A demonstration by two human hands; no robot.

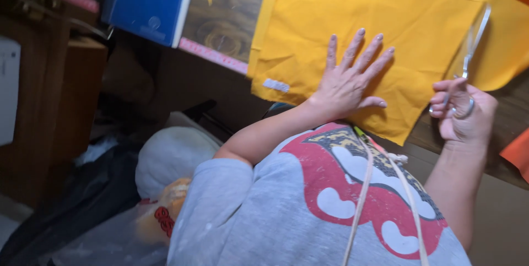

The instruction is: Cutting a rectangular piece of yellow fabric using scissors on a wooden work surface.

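A large yellow fabric (341, 18) lies spread on a dark wooden table (226, 7). My left hand (350, 81) presses flat on the fabric near its lower edge, fingers spread. My right hand (463, 114) grips the handles of silver scissors (475, 37), at the fabric's right side. The blades point away from me and lie over the cloth. A small white tag (275, 85) sits on the fabric's lower left corner.
A pink measuring tape (212, 54) runs along the table edge. A blue book-like box (149, 1) lies at the upper left. An orange cloth piece (518, 153) shows at the right. A cream tape (361, 200) hangs over my grey shirt. Plastic bags (165, 156) fill the floor to the left.
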